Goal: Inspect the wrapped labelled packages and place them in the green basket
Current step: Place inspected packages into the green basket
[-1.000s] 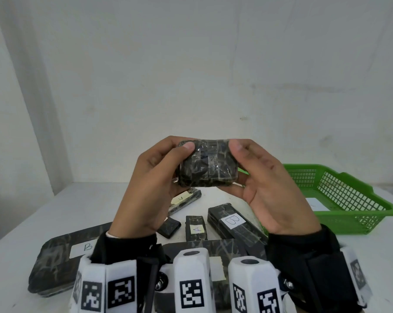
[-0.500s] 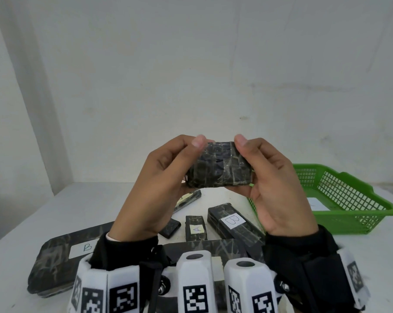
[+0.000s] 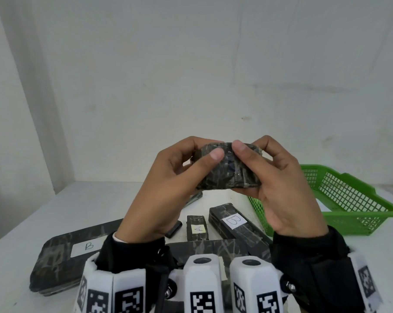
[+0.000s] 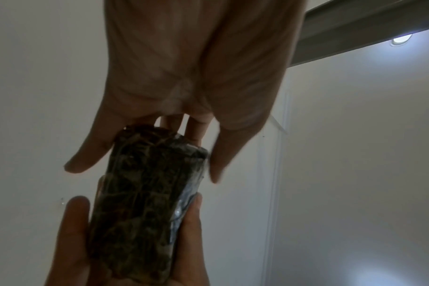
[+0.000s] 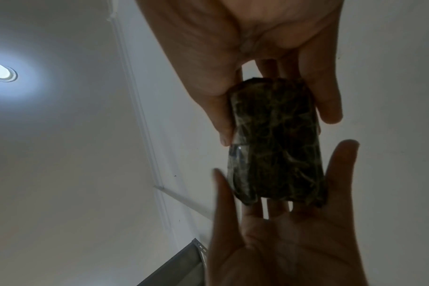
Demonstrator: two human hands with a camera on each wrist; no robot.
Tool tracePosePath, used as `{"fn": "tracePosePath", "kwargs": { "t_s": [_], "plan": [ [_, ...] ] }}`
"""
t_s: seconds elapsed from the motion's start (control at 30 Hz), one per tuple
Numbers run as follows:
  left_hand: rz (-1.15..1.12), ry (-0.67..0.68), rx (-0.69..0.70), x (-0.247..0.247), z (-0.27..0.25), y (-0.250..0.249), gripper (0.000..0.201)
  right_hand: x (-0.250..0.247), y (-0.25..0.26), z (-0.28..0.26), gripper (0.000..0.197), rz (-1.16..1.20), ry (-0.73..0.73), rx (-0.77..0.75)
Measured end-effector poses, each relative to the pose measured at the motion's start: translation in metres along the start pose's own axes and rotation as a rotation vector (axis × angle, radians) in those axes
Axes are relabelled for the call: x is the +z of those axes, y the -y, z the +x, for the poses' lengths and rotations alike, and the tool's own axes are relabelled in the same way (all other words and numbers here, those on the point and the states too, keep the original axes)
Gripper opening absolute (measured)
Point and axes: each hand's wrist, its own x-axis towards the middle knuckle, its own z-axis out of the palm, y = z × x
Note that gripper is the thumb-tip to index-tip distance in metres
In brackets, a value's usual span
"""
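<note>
Both the left hand and right hand pinch one wrapped package above the desk for inspection, while several labelled packages lie unsorted beside the green basket at the desk's right edge.

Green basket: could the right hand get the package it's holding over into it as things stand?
Probably yes. The green basket sits open-topped just right of the right hand, nothing between them. The left hand also grips the package and would have to let go first.
</note>
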Motion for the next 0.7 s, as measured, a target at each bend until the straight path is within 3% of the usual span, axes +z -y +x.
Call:
{"fn": "tracePosePath", "kwargs": {
  "t_s": [0.23,0.43,0.63,0.7],
  "plan": [
    [-0.028,-0.077,0.000,0.0037,0.0004,0.0000,0.030,-0.0027,0.0010,0.0007,0.035,-0.021,0.086,0.053],
    [-0.071,-0.026,-0.056,-0.0030,0.0007,0.0004,0.032,-0.0061,0.0002,0.0003,0.024,-0.020,0.068,0.045],
    [-0.065,-0.133,-0.058,0.0003,0.0014,0.0015,0.036,-0.0039,-0.0010,0.0014,0.046,-0.037,0.129,0.085],
    [-0.058,-0.140,-0.064,0.0001,0.0011,-0.0013,0.033,-0.0044,-0.0019,0.0020,0.046,-0.017,0.134,0.072]
  ]
}}
